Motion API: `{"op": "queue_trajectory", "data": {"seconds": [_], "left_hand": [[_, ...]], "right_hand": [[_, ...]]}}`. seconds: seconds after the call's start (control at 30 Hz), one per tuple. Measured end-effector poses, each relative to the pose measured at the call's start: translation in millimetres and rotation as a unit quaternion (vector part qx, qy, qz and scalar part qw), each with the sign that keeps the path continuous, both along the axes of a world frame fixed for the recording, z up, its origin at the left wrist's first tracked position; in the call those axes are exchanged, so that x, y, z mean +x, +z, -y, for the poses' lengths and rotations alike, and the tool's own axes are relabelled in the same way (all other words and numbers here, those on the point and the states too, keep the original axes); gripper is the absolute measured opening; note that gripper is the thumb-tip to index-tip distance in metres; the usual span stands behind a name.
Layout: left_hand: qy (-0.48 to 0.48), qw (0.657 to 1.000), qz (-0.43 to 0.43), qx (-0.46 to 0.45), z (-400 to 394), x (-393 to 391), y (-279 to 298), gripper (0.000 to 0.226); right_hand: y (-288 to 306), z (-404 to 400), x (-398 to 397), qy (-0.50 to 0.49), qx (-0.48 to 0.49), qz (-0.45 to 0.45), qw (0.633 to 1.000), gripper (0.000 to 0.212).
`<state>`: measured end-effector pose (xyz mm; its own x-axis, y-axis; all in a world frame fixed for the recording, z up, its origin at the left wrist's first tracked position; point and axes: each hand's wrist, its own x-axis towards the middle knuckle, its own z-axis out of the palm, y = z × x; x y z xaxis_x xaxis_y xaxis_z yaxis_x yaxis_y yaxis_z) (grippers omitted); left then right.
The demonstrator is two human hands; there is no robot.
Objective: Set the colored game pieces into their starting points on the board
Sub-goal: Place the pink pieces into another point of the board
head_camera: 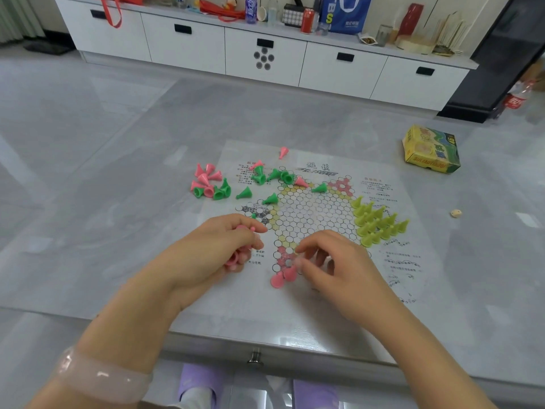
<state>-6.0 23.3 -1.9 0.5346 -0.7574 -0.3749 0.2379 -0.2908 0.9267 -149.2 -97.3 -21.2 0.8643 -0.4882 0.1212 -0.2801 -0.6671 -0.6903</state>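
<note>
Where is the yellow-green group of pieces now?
The yellow-green pieces stand together on the board's right point, beyond the right hand.
</note>
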Motion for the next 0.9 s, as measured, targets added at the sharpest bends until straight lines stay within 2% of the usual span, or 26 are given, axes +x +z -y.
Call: {"op": "queue_trajectory", "data": {"seconds": [0.13, 0.33, 0.43, 0.57, 0.6, 0.73, 0.9], "left_hand": [[0.021, 0.995, -0.090, -0.031, 8, -2, 2, 0.017], [-0.007, 0.994, -0.103, -0.045, 8, -9, 5, 0.022], [-0.028, 0.993, -0.106, -0.047, 7, -11, 6, 0.042], [-0.041, 0.991, -0.118, -0.043, 7, -12, 5, 0.059], [-0.035, 0.991, -0.118, -0.042, 7, -12, 5, 0.058], [-0.015, 0.995, -0.095, -0.021, 7, -13, 6, 0.051], [0.011, 0.997, -0.072, -0.009, 6, -14, 10, 0.045]], "right_hand": [[11, -14, 10, 0.001, 0.016, 0.072, 0.997, 0.007], [9, -29, 23, 0.046, -0.046, 0.093, 0.994, 0.025], [8, -32, 25, 0.072, -0.088, 0.084, 0.990, 0.025], [7, -33, 26, 0.076, -0.066, 0.087, 0.991, 0.014], [7, -33, 27, 0.072, -0.060, 0.091, 0.991, 0.009], [7, -33, 28, 0.064, -0.045, 0.080, 0.994, 0.019], [13, -29, 25, 0.098, -0.024, 0.021, 0.995, 0.012]]}}
